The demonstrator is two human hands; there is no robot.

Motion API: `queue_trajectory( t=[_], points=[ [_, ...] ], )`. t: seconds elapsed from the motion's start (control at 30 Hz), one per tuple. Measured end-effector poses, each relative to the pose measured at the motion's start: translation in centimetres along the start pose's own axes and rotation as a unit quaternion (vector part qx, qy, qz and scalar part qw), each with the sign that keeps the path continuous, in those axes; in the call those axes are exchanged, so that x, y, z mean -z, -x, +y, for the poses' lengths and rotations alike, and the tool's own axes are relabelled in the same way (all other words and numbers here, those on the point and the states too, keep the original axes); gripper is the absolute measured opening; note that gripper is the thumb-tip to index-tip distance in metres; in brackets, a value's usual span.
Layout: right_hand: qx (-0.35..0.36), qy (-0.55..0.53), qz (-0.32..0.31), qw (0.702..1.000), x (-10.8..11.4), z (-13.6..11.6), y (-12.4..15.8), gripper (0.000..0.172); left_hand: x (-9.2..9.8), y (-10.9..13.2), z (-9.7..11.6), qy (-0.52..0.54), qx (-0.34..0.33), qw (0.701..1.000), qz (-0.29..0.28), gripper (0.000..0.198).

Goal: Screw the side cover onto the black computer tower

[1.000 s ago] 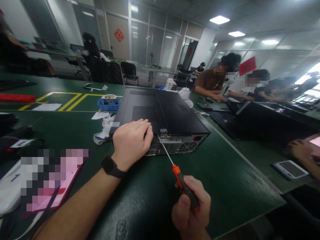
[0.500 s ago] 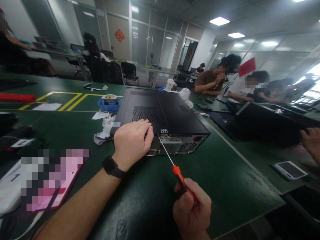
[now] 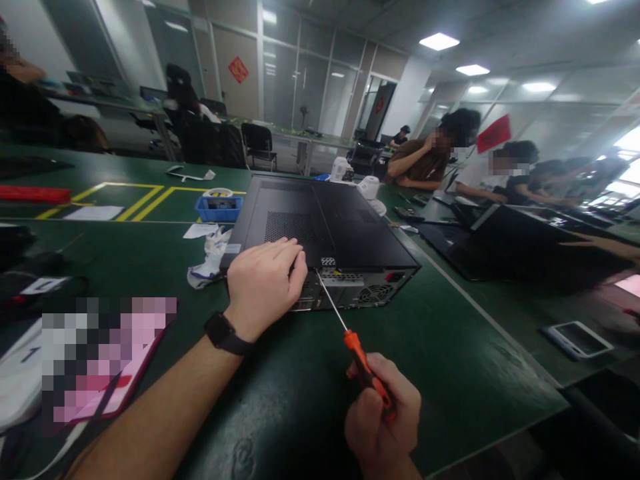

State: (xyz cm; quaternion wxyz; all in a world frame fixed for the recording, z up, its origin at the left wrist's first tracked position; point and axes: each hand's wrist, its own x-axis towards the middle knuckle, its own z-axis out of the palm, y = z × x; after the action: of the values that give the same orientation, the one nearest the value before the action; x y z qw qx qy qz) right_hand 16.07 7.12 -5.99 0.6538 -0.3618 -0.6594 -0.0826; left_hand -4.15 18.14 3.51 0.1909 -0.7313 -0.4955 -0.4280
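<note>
A black computer case [image 3: 345,207] lies on its side on the green table, its rear panel with the fan grille [image 3: 376,294] facing me. My left hand [image 3: 267,277] rests on the case's near top edge, fingers laid over the panel and holding nothing. My right hand [image 3: 384,410] is closed around the orange-and-black handle of a screwdriver [image 3: 353,339]. The thin shaft points up and away, its tip at the rear edge of the case just right of my left hand. Whether a screw sits under the tip is too small to tell.
Left of the case are a blue bin [image 3: 219,209] with a tape roll on it and white gloves [image 3: 213,257]. A pink item [image 3: 135,353] lies near my left forearm. At the right are a co-worker's hand [image 3: 600,245], a dark panel [image 3: 520,247] and a small tablet-like device [image 3: 579,339].
My right hand has turned slightly on the screwdriver handle, while its tip stays at the same spot. My left hand has not moved. The co-worker's hand at the right has shifted.
</note>
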Motion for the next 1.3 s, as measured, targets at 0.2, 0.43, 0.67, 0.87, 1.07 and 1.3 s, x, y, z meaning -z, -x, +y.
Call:
queue_trajectory(
  t=[0.2,0.43,0.67,0.87,1.07,1.3],
  points=[
    [0.001,-0.016,-0.009,1.0,0.0,-0.2,-0.4,0.035,0.1,0.0,0.0,0.0,-0.002,1.0,-0.003,0.027],
    [-0.001,0.012,0.02,1.0,0.0,0.3,0.6,0.03,-0.1,0.0,-0.1,-0.007,-0.002,1.0,-0.002,0.026],
    [-0.013,-0.006,0.01,1.0,-0.2,0.0,0.0,0.033,-0.1,0.1,-0.1,-0.004,-0.004,1.0,-0.005,0.027],
    [-0.013,0.06,0.013,0.998,0.4,0.8,1.6,0.03,0.1,0.0,0.0,-0.004,-0.006,1.0,-0.001,0.027],
    [-0.007,0.001,0.014,1.0,0.0,0.4,0.2,0.034,0.2,0.0,0.1,0.002,-0.008,1.0,0.003,0.025],
    [0.057,0.065,-0.014,0.996,0.3,-0.9,-1.6,0.031,0.0,0.0,0.0,0.006,-0.008,1.0,0.008,0.025]
  ],
)
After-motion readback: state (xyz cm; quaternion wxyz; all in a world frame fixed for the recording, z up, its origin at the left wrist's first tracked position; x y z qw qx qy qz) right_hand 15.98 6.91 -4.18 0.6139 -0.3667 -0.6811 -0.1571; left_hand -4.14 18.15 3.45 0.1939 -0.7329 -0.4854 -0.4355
